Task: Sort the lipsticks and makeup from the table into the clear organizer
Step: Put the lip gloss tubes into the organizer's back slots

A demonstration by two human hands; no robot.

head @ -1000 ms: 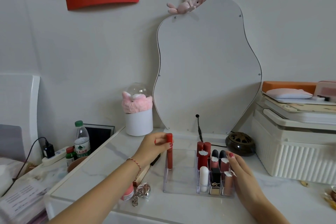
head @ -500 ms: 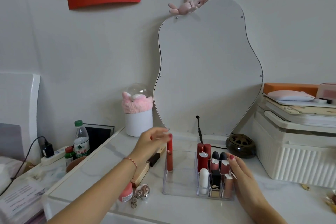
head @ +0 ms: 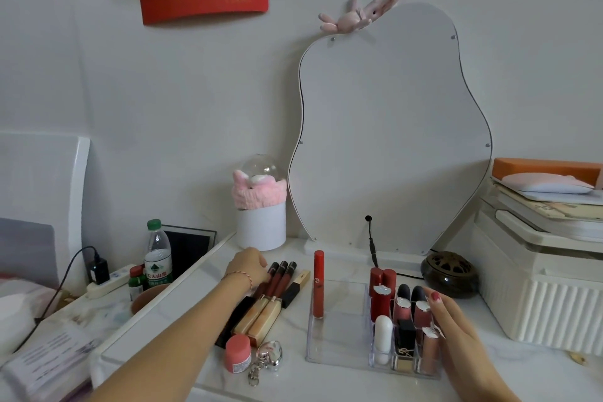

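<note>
The clear organizer (head: 339,357) stands on the white table in front of the mirror. A red lip gloss tube (head: 318,284) stands upright, alone, in its wide left compartment. Several lipsticks (head: 403,307) fill the small right cells. My right hand (head: 456,333) rests with straight fingers against the organizer's right side. My left hand (head: 249,266) is at the dark caps of three lip gloss tubes (head: 280,281) lying on the table; its fingers are hidden. Beside them lie two gold tubes (head: 261,316), a black-and-gold lipstick (head: 295,289) and a pink jar (head: 238,352).
A wavy mirror (head: 391,127) leans on the wall behind. A white cup with pink fabric (head: 261,225) stands at its left, a dark round burner (head: 448,272) at its right. A white ribbed box (head: 538,297) fills the right side. A keychain (head: 267,356) lies near the jar.
My left hand let go of the red lip gloss tube, which now stands in the organizer, and moved left to the tubes on the table. My right hand stayed put.
</note>
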